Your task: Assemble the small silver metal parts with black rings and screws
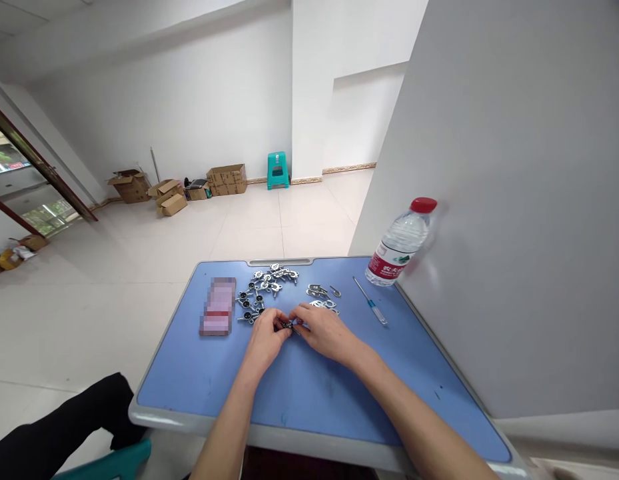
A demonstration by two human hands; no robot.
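Note:
My left hand and my right hand meet over the middle of the blue table. Between their fingertips is a small metal part, mostly hidden by the fingers. Both hands are closed on it. Left of and behind my left hand lie several metal parts with round black ends. Farther back is a pile of shiny metal pieces with flat plates. Just beyond my right hand are flat oval metal plates with holes, and behind them several curved metal pieces.
A screwdriver with a clear and blue handle lies to the right. A red-capped water bottle stands at the back right corner, against a grey panel. A pixelated pink object lies at left. Beyond are cardboard boxes and a teal stool.

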